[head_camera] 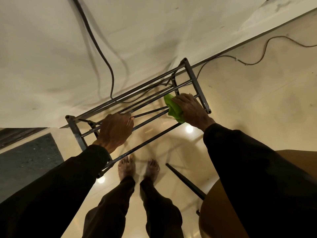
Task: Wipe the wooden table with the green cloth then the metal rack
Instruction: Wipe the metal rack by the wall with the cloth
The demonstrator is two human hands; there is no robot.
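A dark metal rack (197, 79) of thin bars stands on the floor against the wall, seen from above. My left hand (115, 130) grips bars near the rack's left end. My right hand (191, 109) holds the bunched green cloth (173, 107) pressed on the bars near the rack's right end. The wooden table (223, 212) shows only as a round brown edge at the lower right, partly behind my right sleeve.
A black cable (103, 54) hangs down the wall behind the rack, and a thinner cord (248, 62) runs along the floor at the right. A dark mat (29, 162) lies at the left. My bare feet (138, 168) stand on glossy tiles just before the rack. A dark table leg (185, 181) slants nearby.
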